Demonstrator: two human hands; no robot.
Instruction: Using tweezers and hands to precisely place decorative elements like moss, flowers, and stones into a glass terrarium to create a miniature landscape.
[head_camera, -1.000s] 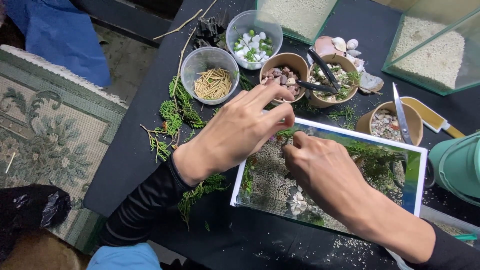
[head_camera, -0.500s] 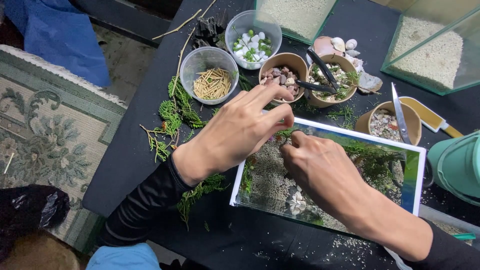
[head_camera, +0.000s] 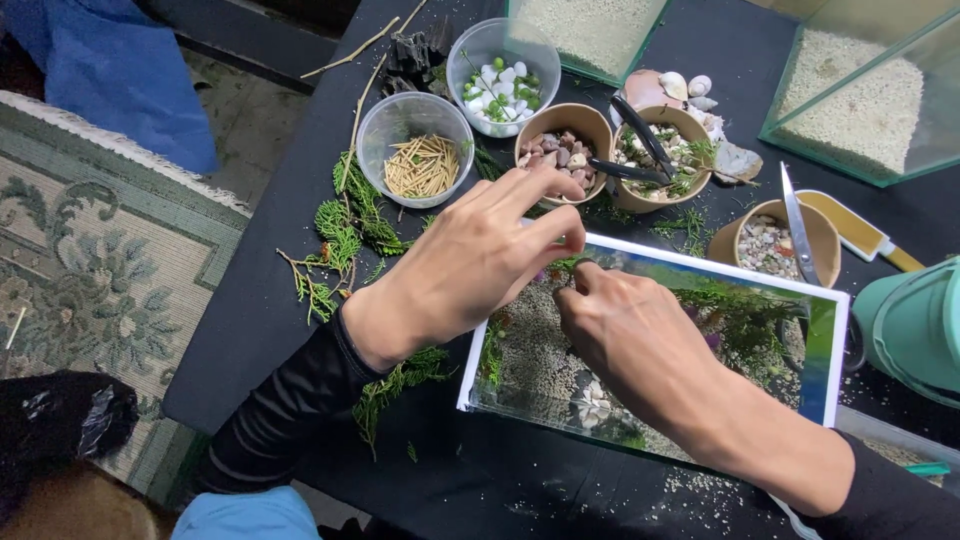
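Both hands over tank (head_camera: 830, 345), near its back rim. Left hand (head_camera: 470, 265), right hand (head_camera: 630, 335) pinch tiny green sprig (head_camera: 568, 266). Sprig likely light, soft, fragile; hold by stem.

A rectangular glass tank with white rim (head_camera: 830, 345) lies on the black table, at 4 o'clock from the frame's centre. Inside: grey gravel, green sprigs along the 12 o'clock wall, 1 white shell near 6 o'clock.
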